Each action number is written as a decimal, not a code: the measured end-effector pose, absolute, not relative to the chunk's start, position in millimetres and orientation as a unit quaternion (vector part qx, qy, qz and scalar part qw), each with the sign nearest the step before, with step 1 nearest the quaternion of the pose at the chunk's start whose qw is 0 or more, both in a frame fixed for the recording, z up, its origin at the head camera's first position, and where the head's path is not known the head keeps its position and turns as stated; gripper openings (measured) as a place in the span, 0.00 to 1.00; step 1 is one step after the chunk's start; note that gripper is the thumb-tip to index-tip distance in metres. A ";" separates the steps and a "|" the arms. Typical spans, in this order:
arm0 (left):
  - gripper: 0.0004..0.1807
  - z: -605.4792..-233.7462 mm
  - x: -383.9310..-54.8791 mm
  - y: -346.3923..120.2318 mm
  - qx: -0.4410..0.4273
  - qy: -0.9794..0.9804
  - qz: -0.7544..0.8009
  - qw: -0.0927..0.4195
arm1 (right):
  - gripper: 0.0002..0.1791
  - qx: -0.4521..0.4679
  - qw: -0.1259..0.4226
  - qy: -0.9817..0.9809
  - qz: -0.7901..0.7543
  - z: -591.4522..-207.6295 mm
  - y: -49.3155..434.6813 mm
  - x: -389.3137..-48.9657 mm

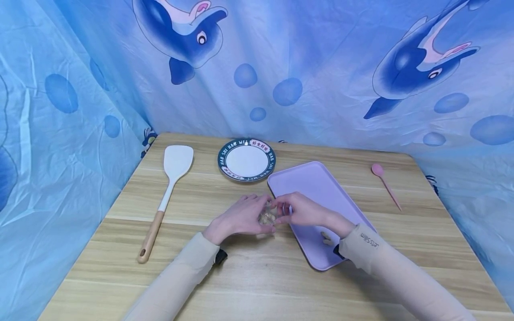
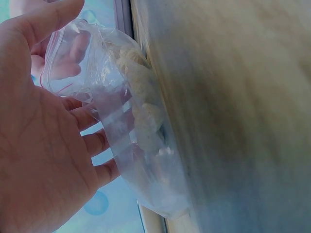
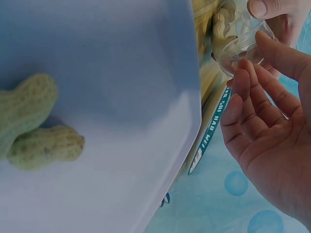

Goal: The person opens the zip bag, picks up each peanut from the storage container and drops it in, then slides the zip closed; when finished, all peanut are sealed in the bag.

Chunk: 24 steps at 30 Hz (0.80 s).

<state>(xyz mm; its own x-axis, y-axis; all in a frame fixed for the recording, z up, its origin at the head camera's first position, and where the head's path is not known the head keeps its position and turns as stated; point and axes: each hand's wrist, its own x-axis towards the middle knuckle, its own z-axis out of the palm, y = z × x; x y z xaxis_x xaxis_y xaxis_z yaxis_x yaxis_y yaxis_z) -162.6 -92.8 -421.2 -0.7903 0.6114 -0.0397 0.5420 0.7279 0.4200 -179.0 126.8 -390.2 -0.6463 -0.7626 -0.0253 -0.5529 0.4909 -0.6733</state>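
Note:
A clear zip bag (image 1: 267,217) with a red line along its mouth rests on the table, with peanuts (image 2: 146,121) inside. My left hand (image 1: 244,216) holds the bag from its left side, the fingers behind it and the thumb near its mouth. From the other side my right hand (image 1: 303,210) pinches the bag's edge near the mouth between thumb and fingers. Beneath the right forearm, the light purple tray (image 1: 309,178) bears unshelled peanuts (image 3: 46,148), partly hidden by the sleeve in the head view.
A white spatula with a wooden handle (image 1: 150,236) lies at the left. Behind the hands is a white plate with a dark green rim (image 1: 222,160). A pink spoon (image 1: 385,183) lies at the right. A blue dolphin-print curtain (image 1: 321,116) hangs behind the table.

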 end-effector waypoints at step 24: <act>0.49 -419.6 -161.2 -92.7 0.301 0.929 0.193 0.095 | 0.11 -0.374 0.156 0.853 -0.329 -394.7 196.6 -173.3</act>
<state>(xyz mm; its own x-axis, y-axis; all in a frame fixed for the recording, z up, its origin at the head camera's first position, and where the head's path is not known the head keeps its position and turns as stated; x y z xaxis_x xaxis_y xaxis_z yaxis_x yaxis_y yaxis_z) -161.2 -92.7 -419.6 -0.8009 0.5957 -0.0609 0.5220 0.7444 0.4165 -173.3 196.6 -394.7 -0.6718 -0.7404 -0.0199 -0.5354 0.5040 -0.6777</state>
